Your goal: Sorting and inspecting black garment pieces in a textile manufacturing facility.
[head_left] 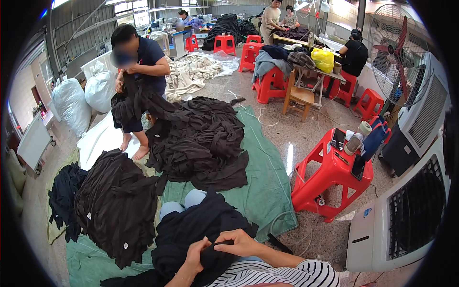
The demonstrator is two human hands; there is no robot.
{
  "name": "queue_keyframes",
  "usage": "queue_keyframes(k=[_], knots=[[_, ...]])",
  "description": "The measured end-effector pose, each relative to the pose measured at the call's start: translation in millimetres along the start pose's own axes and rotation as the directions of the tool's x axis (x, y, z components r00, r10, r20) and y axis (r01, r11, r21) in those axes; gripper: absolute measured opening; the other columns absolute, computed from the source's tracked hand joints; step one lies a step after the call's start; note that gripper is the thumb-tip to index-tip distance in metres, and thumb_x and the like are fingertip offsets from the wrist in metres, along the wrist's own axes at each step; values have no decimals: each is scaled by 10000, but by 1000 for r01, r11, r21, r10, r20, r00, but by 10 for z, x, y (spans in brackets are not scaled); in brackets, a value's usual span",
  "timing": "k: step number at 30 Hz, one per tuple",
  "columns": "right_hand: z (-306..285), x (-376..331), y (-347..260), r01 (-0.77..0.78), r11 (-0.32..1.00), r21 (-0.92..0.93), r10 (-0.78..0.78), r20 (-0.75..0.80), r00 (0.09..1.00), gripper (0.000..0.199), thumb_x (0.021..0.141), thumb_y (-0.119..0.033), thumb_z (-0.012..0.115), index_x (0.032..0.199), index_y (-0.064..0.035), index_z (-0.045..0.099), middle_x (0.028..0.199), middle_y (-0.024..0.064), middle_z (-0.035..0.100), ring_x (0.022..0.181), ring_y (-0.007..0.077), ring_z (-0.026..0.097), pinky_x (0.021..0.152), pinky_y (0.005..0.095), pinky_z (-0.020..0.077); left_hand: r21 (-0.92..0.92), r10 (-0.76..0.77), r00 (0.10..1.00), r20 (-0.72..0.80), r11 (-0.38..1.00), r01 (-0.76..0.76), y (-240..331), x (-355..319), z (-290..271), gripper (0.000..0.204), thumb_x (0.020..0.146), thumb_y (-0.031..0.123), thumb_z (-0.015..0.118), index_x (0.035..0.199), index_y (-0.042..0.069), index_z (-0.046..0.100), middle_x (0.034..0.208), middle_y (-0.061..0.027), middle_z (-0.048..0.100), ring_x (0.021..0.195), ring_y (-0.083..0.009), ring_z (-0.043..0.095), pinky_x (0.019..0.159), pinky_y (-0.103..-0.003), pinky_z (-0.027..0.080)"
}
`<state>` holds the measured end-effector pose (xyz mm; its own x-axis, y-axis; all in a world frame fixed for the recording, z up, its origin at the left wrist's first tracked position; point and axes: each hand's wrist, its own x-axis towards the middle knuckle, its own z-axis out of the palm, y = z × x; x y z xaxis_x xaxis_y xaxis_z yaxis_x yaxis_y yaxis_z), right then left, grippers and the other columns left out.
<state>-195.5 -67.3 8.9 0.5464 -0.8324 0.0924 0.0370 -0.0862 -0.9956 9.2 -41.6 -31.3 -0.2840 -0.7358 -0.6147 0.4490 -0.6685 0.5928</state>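
A black garment (203, 222) lies across my lap, its folds reaching down to the lower left. My left hand (195, 256) is closed on its edge, fingers pinching the cloth. Close beside it, my right hand (237, 242) is also closed, thumb and fingers gripping the same fabric. The two hands are almost touching. What detail of the garment sits between the fingertips is too small to tell. Left of my knees lies a heap of dark brown garments (117, 205) with small white tags, and a larger dark heap (203, 138) spreads ahead.
A green sheet (267, 177) covers the floor under the heaps. Ahead on the left a barefoot person (148, 62) handles dark cloth. To my right stand a red stool (330, 177) bearing phones and a bottle, and a white air cooler (401, 215). Other people work farther back.
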Motion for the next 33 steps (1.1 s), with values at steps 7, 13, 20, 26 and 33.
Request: queue_keyframes(k=[7, 13, 20, 26, 33], knots=[[162, -13, -62, 134, 921, -365, -117, 68, 991, 188, 844, -166, 695, 983, -39, 704, 854, 93, 677, 758, 277, 669, 650, 358, 511, 351, -165, 967, 196, 932, 88, 176, 73, -58, 214, 960, 210, 602, 895, 36, 708, 848, 17, 680, 778, -85, 627, 713, -219, 492], [256, -49, -22, 230, 860, -455, -235, 46, 971, 151, 827, -164, 712, 913, -43, 681, 822, 79, 661, 689, 275, 652, 588, 370, 496, 207, 215, 969, 125, 949, -237, 470, -11, 361, 127, 955, 75, 605, 844, 38, 654, 784, 44, 613, 666, -28, 520, 612, -193, 410], [249, 4, -58, 236, 859, -453, -277, -25, 960, 138, 818, -124, 716, 906, -36, 658, 828, 77, 649, 681, 276, 646, 572, 355, 491, 88, 457, 889, 17, 885, -457, 391, 59, 516, 90, 941, 71, 642, 871, 14, 644, 776, 64, 560, 689, -19, 463, 620, -187, 387], [72, 55, -9, 245, 812, -529, -330, -72, 941, 177, 762, -144, 780, 871, -59, 669, 793, 63, 638, 721, 251, 634, 649, 343, 473, 193, 517, 855, 30, 837, -512, 397, 8, 456, 108, 941, 89, 649, 903, -11, 659, 811, 57, 588, 718, -16, 488, 644, -185, 408], [-13, 14, 9, 39, 947, -318, -106, -198, 974, 139, 801, -58, 750, 914, -20, 678, 833, 55, 629, 695, 174, 607, 611, 290, 451, 102, 628, 777, -48, 777, -621, 403, 79, 464, 160, 1004, 109, 536, 901, 11, 610, 819, 62, 553, 733, -15, 460, 680, -174, 394]])
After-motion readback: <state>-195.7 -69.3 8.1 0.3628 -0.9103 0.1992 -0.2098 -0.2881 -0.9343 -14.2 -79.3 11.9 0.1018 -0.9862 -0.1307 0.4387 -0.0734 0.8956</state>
